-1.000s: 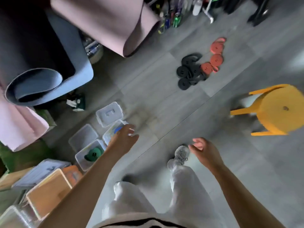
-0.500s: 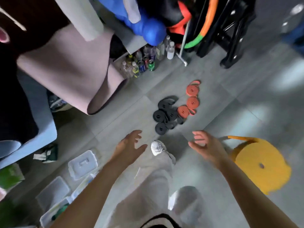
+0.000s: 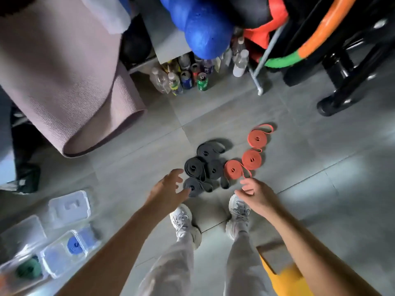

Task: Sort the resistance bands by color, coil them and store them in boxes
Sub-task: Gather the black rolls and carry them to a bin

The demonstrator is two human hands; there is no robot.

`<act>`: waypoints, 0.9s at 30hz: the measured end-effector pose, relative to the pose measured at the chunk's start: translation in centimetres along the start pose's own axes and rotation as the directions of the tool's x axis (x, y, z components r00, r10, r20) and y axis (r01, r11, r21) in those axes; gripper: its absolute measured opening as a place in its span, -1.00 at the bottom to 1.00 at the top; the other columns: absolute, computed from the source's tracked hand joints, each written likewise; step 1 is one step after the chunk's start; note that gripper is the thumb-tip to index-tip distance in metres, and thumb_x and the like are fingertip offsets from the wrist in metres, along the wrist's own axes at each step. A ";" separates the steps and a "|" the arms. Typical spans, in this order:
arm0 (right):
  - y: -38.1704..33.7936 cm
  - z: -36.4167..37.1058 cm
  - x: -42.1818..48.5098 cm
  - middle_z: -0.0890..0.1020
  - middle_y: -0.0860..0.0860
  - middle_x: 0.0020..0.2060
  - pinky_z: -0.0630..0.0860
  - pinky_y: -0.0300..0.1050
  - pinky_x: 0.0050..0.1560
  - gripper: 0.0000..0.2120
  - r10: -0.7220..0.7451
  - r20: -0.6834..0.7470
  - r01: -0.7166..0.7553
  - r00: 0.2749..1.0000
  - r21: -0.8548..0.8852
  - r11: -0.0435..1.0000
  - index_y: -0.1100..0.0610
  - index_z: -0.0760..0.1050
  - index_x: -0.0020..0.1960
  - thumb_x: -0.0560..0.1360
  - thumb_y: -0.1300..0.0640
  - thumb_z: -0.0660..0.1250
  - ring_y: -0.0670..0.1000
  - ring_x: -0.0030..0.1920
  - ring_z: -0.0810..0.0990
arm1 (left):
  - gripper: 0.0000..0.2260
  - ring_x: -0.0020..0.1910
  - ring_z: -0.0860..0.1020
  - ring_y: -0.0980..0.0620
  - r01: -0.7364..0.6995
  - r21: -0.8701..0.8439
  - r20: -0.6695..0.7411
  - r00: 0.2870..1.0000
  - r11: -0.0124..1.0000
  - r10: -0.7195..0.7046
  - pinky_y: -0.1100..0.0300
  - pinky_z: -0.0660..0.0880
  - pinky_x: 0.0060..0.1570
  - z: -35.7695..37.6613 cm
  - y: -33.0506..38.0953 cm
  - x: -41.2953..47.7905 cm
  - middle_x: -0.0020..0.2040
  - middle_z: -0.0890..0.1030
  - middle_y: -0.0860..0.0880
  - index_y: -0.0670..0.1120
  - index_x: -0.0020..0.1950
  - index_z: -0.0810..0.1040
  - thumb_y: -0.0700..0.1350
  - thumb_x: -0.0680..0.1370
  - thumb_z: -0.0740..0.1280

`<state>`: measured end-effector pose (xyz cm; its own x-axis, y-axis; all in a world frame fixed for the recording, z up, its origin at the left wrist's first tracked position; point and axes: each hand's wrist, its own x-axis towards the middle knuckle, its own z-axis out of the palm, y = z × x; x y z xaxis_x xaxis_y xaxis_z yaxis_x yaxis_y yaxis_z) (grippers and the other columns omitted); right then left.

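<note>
Hovering just above the nearest coil of the black bands (image 3: 195,167), my left hand (image 3: 168,190) is spread flat with fingers straight and holds nothing; I cannot tell whether the fingertips touch the rubber. My right hand (image 3: 255,193) hangs just beside the loose tail of the red bands (image 3: 252,159), fingers loosely curled and empty. Both colours lie on the floor (image 3: 310,189) in front of my shoes, already wound and grouped, black to the left and red to the right, which I read as sorting and coiling done for these two, so each hand sits over its own colour ready to gather a batch. The clear boxes (image 3: 55,260) stand well apart to my left, one holding a blue coil (image 3: 74,245) and another a green coil (image 3: 28,269), so storing black and red looks like the step left.
</note>
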<state>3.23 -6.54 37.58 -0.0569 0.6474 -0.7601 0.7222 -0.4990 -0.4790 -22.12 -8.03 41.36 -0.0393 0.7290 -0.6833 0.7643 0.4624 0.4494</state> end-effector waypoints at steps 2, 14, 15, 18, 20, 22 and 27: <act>1.1 0.3 5.1 0.62 0.07 0.11 0.45 -0.22 0.03 -0.63 -0.026 0.067 0.034 0.997 -0.111 0.993 0.13 0.49 0.21 0.44 0.05 0.40 0.02 0.07 0.61 | -0.51 0.09 0.52 0.05 0.059 -0.031 -0.005 0.998 0.998 -0.059 0.20 0.45 -0.01 2.6 -0.7 4.1 0.21 0.53 0.02 0.00 0.42 0.28 0.01 0.53 0.33; 10.4 10.1 36.3 0.52 0.11 0.25 0.48 -0.02 0.15 -0.51 -0.183 0.090 0.202 0.979 -0.565 0.800 0.08 0.40 0.34 0.45 -0.04 0.34 0.13 0.23 0.51 | -0.56 0.20 0.48 -0.08 0.123 0.106 0.042 0.991 0.987 -0.128 0.01 0.47 0.15 19.1 -12.0 29.7 0.26 0.50 -0.06 -0.02 0.39 0.32 0.04 0.55 0.28; 10.9 11.0 38.4 0.52 0.11 0.24 0.49 -0.04 0.11 -0.52 -0.219 0.085 0.226 0.972 -0.585 0.779 0.08 0.39 0.33 0.45 -0.03 0.34 0.14 0.22 0.51 | -0.57 0.21 0.47 -0.09 0.105 0.131 0.043 0.993 0.986 -0.112 0.02 0.46 0.15 19.8 -12.9 31.5 0.26 0.50 -0.07 -0.02 0.38 0.32 0.03 0.55 0.28; 11.4 13.0 44.4 0.49 0.12 0.25 0.47 -0.06 0.08 -0.50 -0.361 0.083 0.329 0.929 -0.631 0.702 0.10 0.37 0.32 0.44 -0.06 0.34 0.15 0.22 0.48 | -0.57 0.23 0.44 -0.11 0.028 0.316 0.019 0.999 0.948 -0.036 0.00 0.45 0.13 21.6 -14.9 36.9 0.27 0.46 -0.09 -0.06 0.37 0.30 0.05 0.56 0.25; 11.3 13.8 47.1 0.45 0.09 0.30 0.48 -0.03 0.14 -0.45 -0.391 0.119 0.369 0.913 -0.651 0.663 0.06 0.32 0.37 0.46 -0.11 0.32 0.12 0.27 0.46 | -0.58 0.19 0.46 -0.14 0.026 0.428 0.022 0.999 0.903 -0.040 0.01 0.45 0.07 22.7 -15.6 39.9 0.22 0.47 -0.12 -0.13 0.32 0.31 0.08 0.57 0.23; 11.5 14.5 48.2 0.40 0.09 0.35 0.48 -0.01 0.13 -0.45 -0.378 0.123 0.349 0.917 -0.708 0.614 0.02 0.30 0.39 0.47 -0.17 0.27 0.12 0.30 0.43 | -0.61 0.09 0.50 -0.15 0.077 0.436 0.044 0.993 0.896 -0.107 0.06 0.43 -0.06 23.7 -15.8 42.0 0.14 0.51 -0.14 -0.17 0.22 0.35 0.11 0.57 0.21; 11.6 15.8 48.3 0.58 0.09 0.09 0.46 -0.04 -0.08 -0.59 -0.402 0.100 0.348 0.910 -0.712 0.610 0.09 0.42 0.11 0.49 -0.23 0.21 0.16 0.12 0.56 | -0.67 -0.07 0.45 -0.12 0.171 0.225 0.010 0.984 0.959 -0.178 0.10 0.35 -0.15 25.4 -16.1 43.5 0.01 0.50 -0.12 -0.16 0.14 0.34 0.05 0.55 0.25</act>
<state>-2.00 9.81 -11.60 -0.4110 0.7319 -0.5435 0.9117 0.3308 -0.2438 -19.78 3.45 -10.20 -0.1686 0.6299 -0.7581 0.8711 0.4551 0.1844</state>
